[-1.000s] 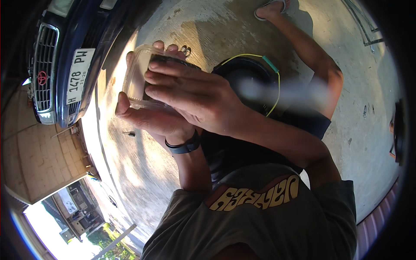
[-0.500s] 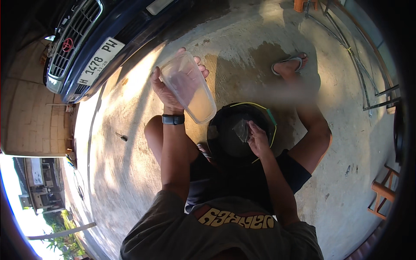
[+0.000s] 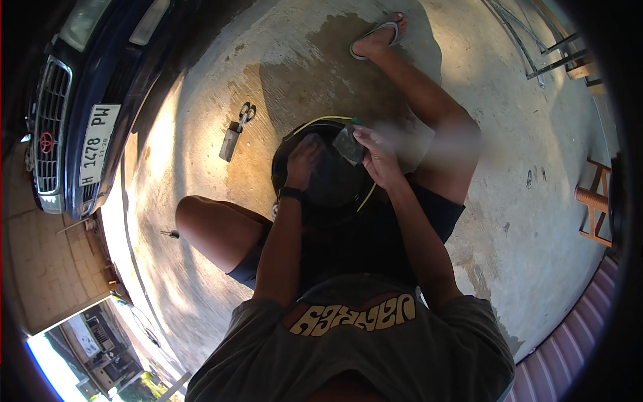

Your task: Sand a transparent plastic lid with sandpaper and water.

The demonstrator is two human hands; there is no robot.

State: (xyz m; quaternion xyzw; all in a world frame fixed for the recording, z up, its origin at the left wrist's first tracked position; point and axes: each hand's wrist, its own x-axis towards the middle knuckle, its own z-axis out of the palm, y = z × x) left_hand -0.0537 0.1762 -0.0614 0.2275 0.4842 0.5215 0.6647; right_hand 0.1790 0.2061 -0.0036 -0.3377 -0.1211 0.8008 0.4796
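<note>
My right hand (image 3: 380, 158) pinches a thin, dark, greyish flat piece (image 3: 349, 145) with angular corners, perhaps plastic film. It is held over the right side of a round black bucket (image 3: 328, 187) between my legs. A yellow handle with a green part runs along the bucket's rim. My left hand (image 3: 303, 161), smeared by motion, is over the left side of the bucket's opening. Whether it holds anything cannot be made out. The bucket's dark inside hides its contents.
Left of the bucket, scissors (image 3: 247, 114) lie on the concrete floor against a dark grey block (image 3: 230, 142). A dark blue car (image 3: 114, 87) stands at the upper left. A small wooden stool (image 3: 593, 201) is at the right, below a metal frame (image 3: 556, 45).
My left hand has come down to the bucket, and the clear plastic container it held is out of sight. My right hand still holds the flat piece. The view has shifted, revealing the scissors.
</note>
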